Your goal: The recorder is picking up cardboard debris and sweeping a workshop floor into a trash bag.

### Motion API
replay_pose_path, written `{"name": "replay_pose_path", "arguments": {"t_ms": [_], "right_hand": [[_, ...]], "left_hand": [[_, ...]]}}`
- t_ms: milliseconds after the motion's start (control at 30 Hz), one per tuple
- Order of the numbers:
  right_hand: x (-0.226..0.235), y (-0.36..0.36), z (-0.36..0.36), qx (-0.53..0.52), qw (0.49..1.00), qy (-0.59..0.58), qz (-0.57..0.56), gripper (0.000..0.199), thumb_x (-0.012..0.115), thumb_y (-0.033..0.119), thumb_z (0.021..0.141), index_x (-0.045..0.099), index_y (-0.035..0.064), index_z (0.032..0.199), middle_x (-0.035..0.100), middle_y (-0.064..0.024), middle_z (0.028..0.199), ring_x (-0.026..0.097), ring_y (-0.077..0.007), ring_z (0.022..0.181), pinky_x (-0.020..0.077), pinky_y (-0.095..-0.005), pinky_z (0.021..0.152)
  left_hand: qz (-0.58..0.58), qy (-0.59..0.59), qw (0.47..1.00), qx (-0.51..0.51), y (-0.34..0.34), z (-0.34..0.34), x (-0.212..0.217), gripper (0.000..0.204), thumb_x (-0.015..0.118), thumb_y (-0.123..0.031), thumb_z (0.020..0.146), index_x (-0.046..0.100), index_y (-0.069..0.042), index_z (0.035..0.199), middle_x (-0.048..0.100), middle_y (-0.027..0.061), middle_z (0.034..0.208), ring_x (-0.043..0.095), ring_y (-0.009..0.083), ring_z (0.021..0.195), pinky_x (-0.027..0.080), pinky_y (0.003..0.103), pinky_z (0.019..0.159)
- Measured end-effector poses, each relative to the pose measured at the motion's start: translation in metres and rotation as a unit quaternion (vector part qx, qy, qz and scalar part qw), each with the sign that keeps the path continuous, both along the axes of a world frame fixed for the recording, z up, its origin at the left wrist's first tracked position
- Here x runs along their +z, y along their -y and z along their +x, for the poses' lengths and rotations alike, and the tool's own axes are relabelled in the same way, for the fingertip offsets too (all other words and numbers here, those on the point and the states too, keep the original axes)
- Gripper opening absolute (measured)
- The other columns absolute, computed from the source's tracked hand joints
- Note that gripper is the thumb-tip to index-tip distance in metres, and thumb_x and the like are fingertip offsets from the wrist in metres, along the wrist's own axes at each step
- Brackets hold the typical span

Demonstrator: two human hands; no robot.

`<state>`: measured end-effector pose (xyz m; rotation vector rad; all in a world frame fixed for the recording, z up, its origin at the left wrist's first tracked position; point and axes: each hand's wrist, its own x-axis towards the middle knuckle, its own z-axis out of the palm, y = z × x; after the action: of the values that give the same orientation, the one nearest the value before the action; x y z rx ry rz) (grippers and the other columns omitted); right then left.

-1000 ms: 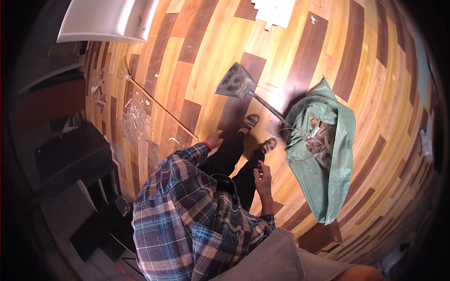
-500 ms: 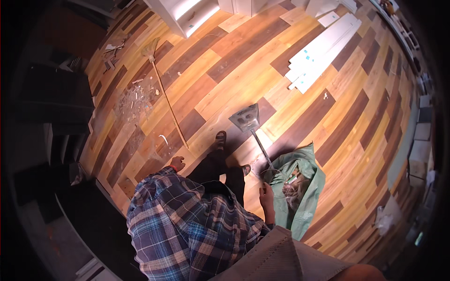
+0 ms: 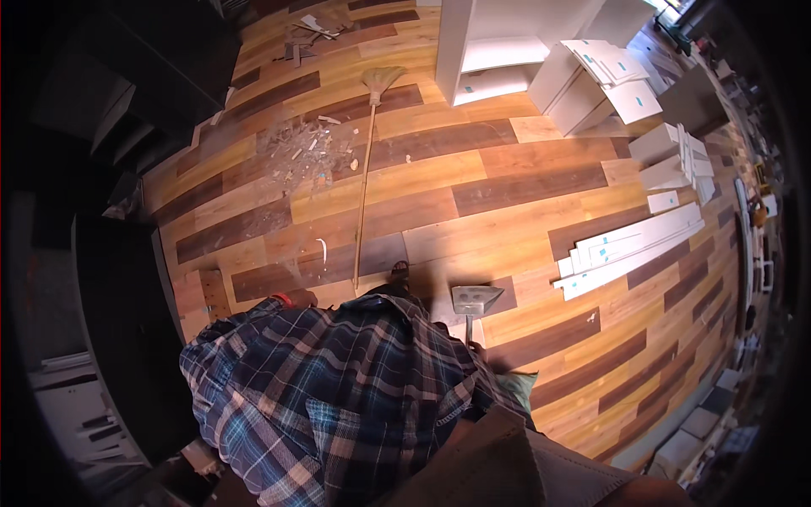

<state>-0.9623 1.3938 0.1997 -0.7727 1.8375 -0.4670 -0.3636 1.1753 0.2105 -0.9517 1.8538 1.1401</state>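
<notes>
My left hand (image 3: 302, 297), with a red band at its wrist, hangs low over the floor beside my plaid shirt. Its fingers look loosely apart, with nothing in them. A long-handled metal dustpan (image 3: 476, 298) rests on the planks ahead of my right side. Right by the dustpan's handle is my right hand (image 3: 479, 347), mostly hidden by my sleeve; whether it grips the handle I cannot make out. A green sack (image 3: 519, 386) peeks out beyond my right arm, largely covered. Left of the dustpan lies a straw broom (image 3: 364, 186) with a wooden stick, near a heap of debris (image 3: 311, 152).
White boards (image 3: 629, 249) lie stacked on the floor to the right. White cabinet parts (image 3: 583, 84) and an upright white shelf unit (image 3: 498, 55) stand at the back. Dark furniture (image 3: 127, 329) lines the left side. More scraps (image 3: 312, 34) lie far left.
My view has swung to the right and my body leans further forward, covering most of the sack. My right hand has come to the dustpan's handle. Broom and dustpan stay in place on the floor.
</notes>
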Motion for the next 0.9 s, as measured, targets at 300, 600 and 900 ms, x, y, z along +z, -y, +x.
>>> {"name": "replay_pose_path", "arguments": {"t_ms": [300, 600, 900], "right_hand": [[-0.103, 0.134, -0.044, 0.069, 0.995, 0.057, 0.044, 0.039, 0.058, 0.013, 0.087, 0.056, -0.0034, 0.123, 0.068, -0.0158, 0.081, 0.068, -0.0183, 0.069, 0.0531, -0.0298, 0.055], [-0.203, 0.309, -0.054, 0.298, 0.954, 0.01, -0.026, 0.033, 0.06, 0.014, 0.087, 0.06, -0.003, 0.116, 0.069, -0.0162, 0.078, 0.068, -0.0204, 0.062, 0.0542, -0.0323, 0.059], [-0.274, 0.472, 0.075, 0.429, 0.875, -0.011, -0.226, 0.026, 0.057, 0.013, 0.088, 0.061, 0.0006, 0.111, 0.067, -0.0185, 0.077, 0.067, -0.0262, 0.069, 0.0527, -0.0372, 0.063]], "left_hand": [[0.148, -0.06, 0.973, 0.166, -0.042, -0.043, 0.026, 0.031, 0.058, -0.03, 0.083, 0.072, -0.009, 0.102, 0.071, 0.0152, 0.093, 0.067, 0.0295, 0.086, 0.049, 0.038, 0.08], [0.151, -0.063, 0.926, 0.34, -0.116, -0.08, -0.017, 0.029, 0.059, -0.03, 0.083, 0.072, -0.008, 0.098, 0.071, 0.015, 0.09, 0.067, 0.0302, 0.085, 0.05, 0.037, 0.079], [0.164, -0.035, 0.888, 0.429, -0.107, -0.07, -0.007, 0.028, 0.06, -0.029, 0.083, 0.072, -0.007, 0.094, 0.071, 0.0148, 0.088, 0.067, 0.0308, 0.084, 0.05, 0.037, 0.078]]}}
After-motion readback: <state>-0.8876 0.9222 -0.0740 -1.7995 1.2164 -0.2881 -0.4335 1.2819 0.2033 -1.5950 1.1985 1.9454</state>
